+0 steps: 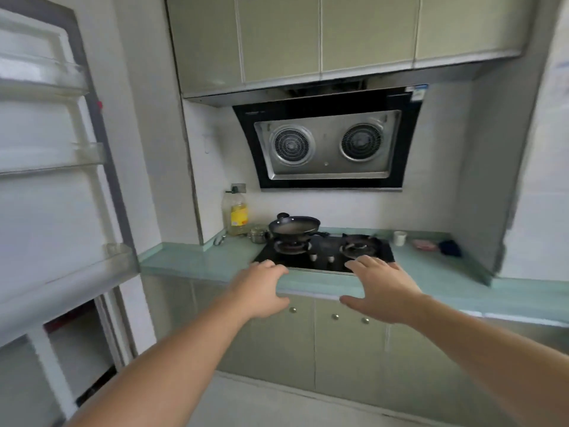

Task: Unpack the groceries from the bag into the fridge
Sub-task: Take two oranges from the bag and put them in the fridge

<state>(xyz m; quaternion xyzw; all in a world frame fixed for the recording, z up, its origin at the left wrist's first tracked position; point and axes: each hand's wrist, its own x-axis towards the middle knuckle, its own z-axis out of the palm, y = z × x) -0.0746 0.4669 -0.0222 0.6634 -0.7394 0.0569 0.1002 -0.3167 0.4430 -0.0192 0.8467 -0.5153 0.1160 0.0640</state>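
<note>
Kitchen corner, seen from head height, with pale walls and smooth grey-green upper cabinets [323, 35] of flat rectangular panels. At far left stands the open fridge door [46, 167], white moulded plastic carrying three clear plastic shelf rails; the fridge interior lies outside the view, and neither a grocery bag nor any groceries appear in the frame. Lower cabinets [308, 340], in the same glossy finish as the upper ones, bear small round metal knobs. Above them runs a pale green countertop [197, 260] with a smooth, slightly reflective surface. A slanted range hood [328, 143] of black glass frames a brushed steel panel with two circular grilles. Set into the counter is a black glass gas stove [323, 254] with two round burners and three small knobs. A dark round pan [294, 226] sits on the left burner. Behind it stands a tall clear plastic oil bottle [235, 214] with a yellow label, and beside the pan a small shiny metal pot [258, 235]. A white cup [399, 237] rests on the counter to the right of the stove. Both bare arms reach forward: the left hand [261, 291] and the right hand [385, 288] hover before the counter edge, fingers spread and loosely bent, holding nothing.
</note>
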